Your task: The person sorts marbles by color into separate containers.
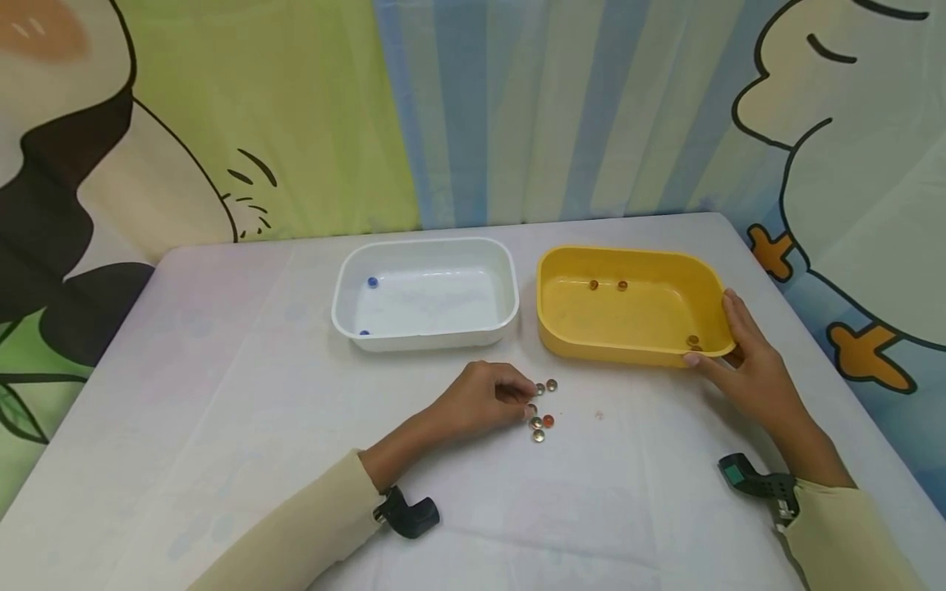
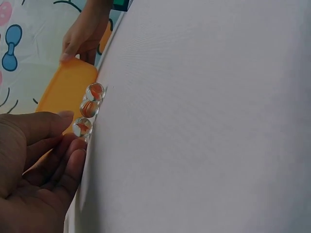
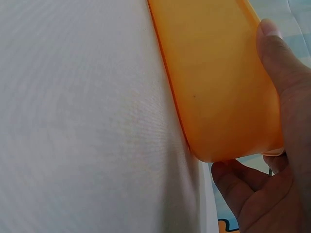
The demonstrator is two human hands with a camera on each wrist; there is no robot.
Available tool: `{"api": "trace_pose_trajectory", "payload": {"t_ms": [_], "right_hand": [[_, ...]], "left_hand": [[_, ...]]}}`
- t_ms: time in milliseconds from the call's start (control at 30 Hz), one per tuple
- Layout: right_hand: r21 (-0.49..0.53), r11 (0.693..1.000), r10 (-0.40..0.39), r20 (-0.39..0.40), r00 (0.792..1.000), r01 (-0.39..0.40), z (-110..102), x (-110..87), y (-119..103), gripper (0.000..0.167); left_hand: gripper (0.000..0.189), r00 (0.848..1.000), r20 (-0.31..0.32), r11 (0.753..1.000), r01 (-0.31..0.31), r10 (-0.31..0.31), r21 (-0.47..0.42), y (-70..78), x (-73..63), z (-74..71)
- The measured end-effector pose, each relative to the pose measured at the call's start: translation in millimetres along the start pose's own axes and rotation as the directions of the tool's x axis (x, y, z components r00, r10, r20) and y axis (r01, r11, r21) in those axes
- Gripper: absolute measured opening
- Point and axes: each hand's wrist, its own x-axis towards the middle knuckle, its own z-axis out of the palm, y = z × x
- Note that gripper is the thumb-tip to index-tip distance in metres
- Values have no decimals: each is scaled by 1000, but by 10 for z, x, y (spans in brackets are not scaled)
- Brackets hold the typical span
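Observation:
My left hand point(image 1: 484, 400) is at a small group of glass marbles on the table, its thumb and index finger spread apart with the tips right beside the nearest marble point(image 2: 82, 127). Most of these marbles look clear with orange swirls inside; an orange one point(image 1: 548, 421) lies among them. At the right, my right hand point(image 1: 757, 373) grips the corner of a yellow tray point(image 1: 613, 349), thumb on its near side and fingers round the end. Several amber marbles point(image 1: 623, 286) sit in that tray. In the right wrist view, the tray's outer wall point(image 3: 218, 97) hides its contents.
Left of the yellow tray stands a white tray point(image 1: 436, 341) holding two blue marbles point(image 1: 373, 282). A white cloth covers the table point(image 1: 244, 394). Behind it hangs a printed curtain point(image 1: 517, 107) with cartoon figures.

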Motion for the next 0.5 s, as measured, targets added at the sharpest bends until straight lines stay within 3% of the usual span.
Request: {"api": "trace_pose_trajectory", "payload": {"t_ms": [500], "right_hand": [[9,1000,2,-1,1000,-2,2,-8,6,98]], "left_hand": [[22,999,14,997,-38,37,65,-20,1,96]]}}
